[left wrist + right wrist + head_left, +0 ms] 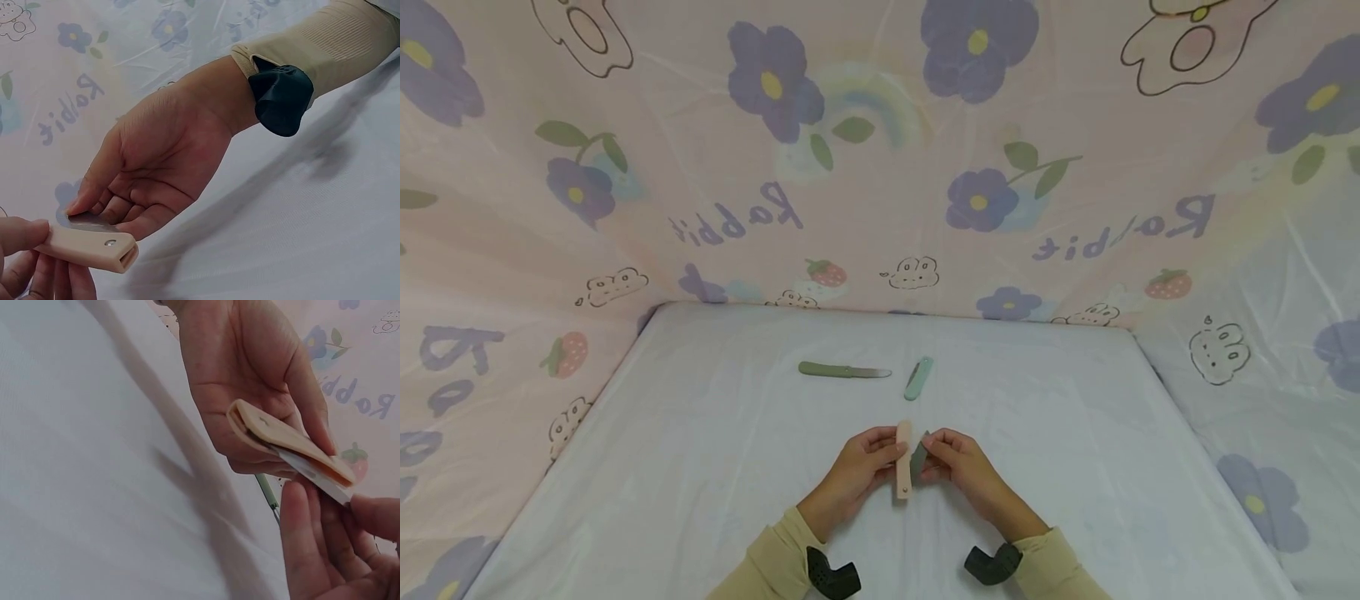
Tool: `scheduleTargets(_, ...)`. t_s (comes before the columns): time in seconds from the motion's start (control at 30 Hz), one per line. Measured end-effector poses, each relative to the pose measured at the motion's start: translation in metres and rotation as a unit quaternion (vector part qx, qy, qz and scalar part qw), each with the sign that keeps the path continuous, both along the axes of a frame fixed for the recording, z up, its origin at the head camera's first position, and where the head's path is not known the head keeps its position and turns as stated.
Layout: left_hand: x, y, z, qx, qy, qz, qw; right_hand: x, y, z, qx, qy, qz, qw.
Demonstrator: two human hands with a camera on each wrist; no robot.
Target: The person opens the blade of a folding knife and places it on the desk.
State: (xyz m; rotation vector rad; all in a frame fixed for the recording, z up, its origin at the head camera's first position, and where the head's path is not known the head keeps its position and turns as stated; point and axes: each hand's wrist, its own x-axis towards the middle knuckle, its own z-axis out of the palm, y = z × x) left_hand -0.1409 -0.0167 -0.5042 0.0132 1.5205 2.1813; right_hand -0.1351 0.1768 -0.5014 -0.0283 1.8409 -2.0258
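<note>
A folding knife with a peach handle (pixel 904 479) is held above the white table, its blade (pixel 919 458) partly swung out of the slot. My left hand (pixel 859 468) grips the handle, thumb on one face and fingers behind. With thumb and fingers, my right hand (pixel 964 468) pinches the grey blade near its free end. A pivot pin shows at the near end of the handle (pixel 87 247) in the left wrist view. The right wrist view shows the blade (pixel 319 480) angled narrowly away from the handle's open slot.
Beyond the hands lie a green-handled knife (pixel 825 369) with its blade out and a small mint folding knife (pixel 918 379), folded. The white tabletop (pixel 700 433) meets a patterned cloth wall (pixel 865 208) at the back. Cloth also hangs on both sides.
</note>
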Motion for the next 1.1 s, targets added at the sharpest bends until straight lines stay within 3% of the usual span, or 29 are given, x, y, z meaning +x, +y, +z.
scheduleTargets(0.4, 0.000, -0.002, 0.000, 0.016, -0.004, 0.004, 0.9999, 0.002, 0.002, 0.002, -0.021, -0.029, -0.007, 0.999)
scheduleTargets(1.1, 0.001, -0.011, -0.004, 0.017, -0.011, 0.010, 0.9997, 0.005, 0.005, -0.002, -0.025, -0.032, -0.009, 0.999)
